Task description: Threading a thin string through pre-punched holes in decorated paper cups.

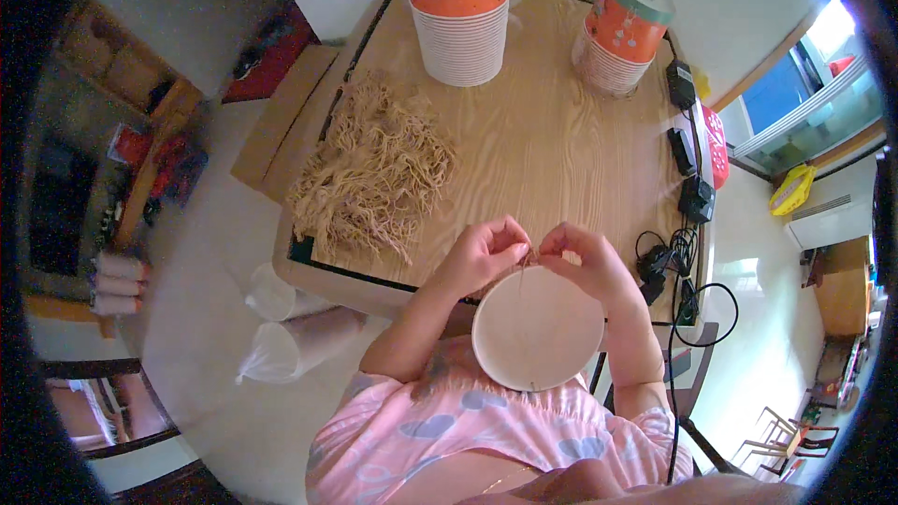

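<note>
A white paper bucket (561, 332) rests against my lap, its round mouth facing up. Thin tan string (521, 304) hangs across that mouth from the far rim toward the near one. My left hand (485, 254) pinches the string at the far rim, thumb against fingertips. Close beside it, my right hand (587, 264) is closed in a similar pinch on the same string. The fingertips nearly meet, and the small detail between them is too fine to make out. A tangled heap of tan strings (374, 168) lies on the table's left side.
A tall stack of orange-and-green paper buckets (460, 47) stands at the wooden table's (543, 150) far edge. Another stack (619, 33) is farther right. Black adapters (697, 198) and cables line the right edge. Plastic-wrapped stacks (299, 346) lie on the floor at left.
</note>
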`<state>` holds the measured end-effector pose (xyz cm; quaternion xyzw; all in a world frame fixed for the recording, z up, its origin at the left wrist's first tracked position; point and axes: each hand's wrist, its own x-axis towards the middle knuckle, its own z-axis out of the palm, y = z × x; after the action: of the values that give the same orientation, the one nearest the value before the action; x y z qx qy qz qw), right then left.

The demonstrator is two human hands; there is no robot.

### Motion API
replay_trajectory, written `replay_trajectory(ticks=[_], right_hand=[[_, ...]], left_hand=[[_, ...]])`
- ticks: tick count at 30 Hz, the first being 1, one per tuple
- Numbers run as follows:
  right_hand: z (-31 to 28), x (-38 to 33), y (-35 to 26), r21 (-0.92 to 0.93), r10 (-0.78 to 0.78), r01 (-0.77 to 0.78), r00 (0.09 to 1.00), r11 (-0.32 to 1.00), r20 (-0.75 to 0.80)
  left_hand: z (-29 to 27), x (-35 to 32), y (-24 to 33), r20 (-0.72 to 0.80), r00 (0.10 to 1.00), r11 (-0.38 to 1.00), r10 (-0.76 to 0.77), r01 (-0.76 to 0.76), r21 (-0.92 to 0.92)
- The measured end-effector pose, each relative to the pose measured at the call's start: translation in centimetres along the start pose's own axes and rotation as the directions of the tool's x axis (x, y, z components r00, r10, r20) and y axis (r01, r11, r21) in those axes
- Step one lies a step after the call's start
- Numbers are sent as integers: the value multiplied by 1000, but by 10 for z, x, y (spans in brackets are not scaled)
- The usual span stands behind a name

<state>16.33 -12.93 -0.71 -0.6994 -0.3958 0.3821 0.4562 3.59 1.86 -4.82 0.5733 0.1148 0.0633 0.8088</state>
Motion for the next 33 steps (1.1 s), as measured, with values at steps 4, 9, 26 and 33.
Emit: replay_trajectory(ticks=[4,9,26,33], right_hand=[[-5,9,14,210,81,-94,994,973,68],[-5,10,4,264,102,-134,986,955,130],[-5,17,23,191,68,-67,998,979,4],[-8,15,12,108,143,-146,989,983,41]], left_hand=[[-2,8,-4,-34,999,999,-4,5,40],[-1,9,-3,-49,999,994,12,-7,109],[0,16,-7,-46,998,993,-39,34,-111],[7,14,1,-47,999,997,-25,22,-69]])
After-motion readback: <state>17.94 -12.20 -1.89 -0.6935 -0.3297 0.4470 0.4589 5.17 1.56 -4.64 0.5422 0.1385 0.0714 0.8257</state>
